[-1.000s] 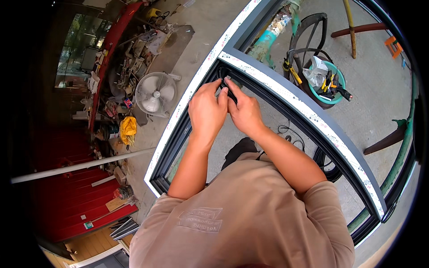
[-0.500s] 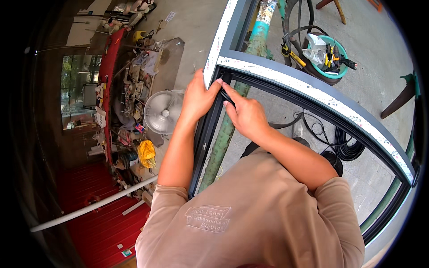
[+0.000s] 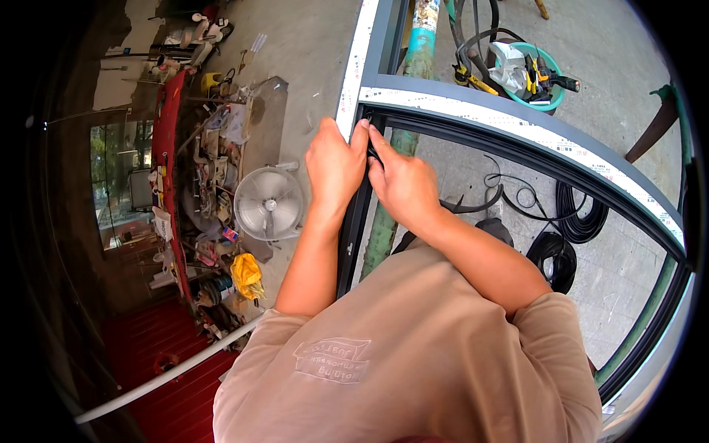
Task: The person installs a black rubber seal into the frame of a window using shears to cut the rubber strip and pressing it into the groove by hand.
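Note:
A window frame with a curved top bar, grey with white printed protective film, lies in front of me. Black rubber sealing strip lines its inner edge. At the upper left corner, my left hand is wrapped over the side bar, its thumb pressed at the corner. Beside it, my right hand is closed around a short piece of black strip, index finger pointing into the corner. The two hands' fingertips nearly touch. My fingers hide most of the held strip and the corner itself.
Green pipes support the frame from below. Coils of black strip lie on the floor inside the opening. A teal basin of tools stands beyond. Leftward are a round metal fan, a yellow bag and a cluttered red-edged bench.
My right index fingertip has moved up closer to the corner and to my left thumb. My left hand has turned slightly more upright. The whole view has shifted a little.

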Demonstrator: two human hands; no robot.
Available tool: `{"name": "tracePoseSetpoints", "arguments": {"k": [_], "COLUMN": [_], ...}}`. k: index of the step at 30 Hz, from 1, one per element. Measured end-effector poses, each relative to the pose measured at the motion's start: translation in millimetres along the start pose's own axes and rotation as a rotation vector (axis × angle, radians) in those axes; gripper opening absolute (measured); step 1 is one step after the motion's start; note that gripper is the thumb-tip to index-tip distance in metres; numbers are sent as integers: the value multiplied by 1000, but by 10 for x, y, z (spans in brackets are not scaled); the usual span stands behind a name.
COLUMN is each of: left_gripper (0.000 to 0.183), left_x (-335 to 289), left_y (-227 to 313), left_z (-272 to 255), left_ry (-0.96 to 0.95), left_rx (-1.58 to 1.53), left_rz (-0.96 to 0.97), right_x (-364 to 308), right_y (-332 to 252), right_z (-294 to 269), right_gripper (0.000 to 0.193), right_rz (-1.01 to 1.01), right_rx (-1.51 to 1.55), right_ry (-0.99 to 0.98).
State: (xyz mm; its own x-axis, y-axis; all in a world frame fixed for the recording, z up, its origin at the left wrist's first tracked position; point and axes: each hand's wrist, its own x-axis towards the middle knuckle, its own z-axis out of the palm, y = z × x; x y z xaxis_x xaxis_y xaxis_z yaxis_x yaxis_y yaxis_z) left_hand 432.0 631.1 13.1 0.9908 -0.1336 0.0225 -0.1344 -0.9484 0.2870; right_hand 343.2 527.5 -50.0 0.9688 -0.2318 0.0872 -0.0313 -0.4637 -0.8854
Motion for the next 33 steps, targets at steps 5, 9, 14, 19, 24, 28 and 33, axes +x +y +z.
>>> {"name": "tracePoseSetpoints", "arguments": {"k": [5,9,14,19,24,28,33], "left_gripper": [51,48,47,48,49,50,51], "left_x": [-12,-32,-30,-13,-14,-22,-20], "left_y": [9,29,31,40,37,50,20], "left_z": [-7,-19,-18,-13,-10,-2,37], "left_ry": [0,1,14,7,0,16,36], "left_rx": [4,-15,0,13,19,64,82], "left_rz": [3,-14,-14,-28,-32,-18,-1], "right_x": [21,35,49,67,76,99,130], "right_y": [16,81,80,71,67,99,115], "right_z": [84,81,-50,-170,-33,23,49], "right_gripper": [58,58,58,58,57,57,56], "right_rz": [-29,-48,-50,-60,-87,-137,-148], "right_rx": [12,12,-11,-147,-183,-157,-143], "right_ry": [73,85,1,-34,32,95,126]}}
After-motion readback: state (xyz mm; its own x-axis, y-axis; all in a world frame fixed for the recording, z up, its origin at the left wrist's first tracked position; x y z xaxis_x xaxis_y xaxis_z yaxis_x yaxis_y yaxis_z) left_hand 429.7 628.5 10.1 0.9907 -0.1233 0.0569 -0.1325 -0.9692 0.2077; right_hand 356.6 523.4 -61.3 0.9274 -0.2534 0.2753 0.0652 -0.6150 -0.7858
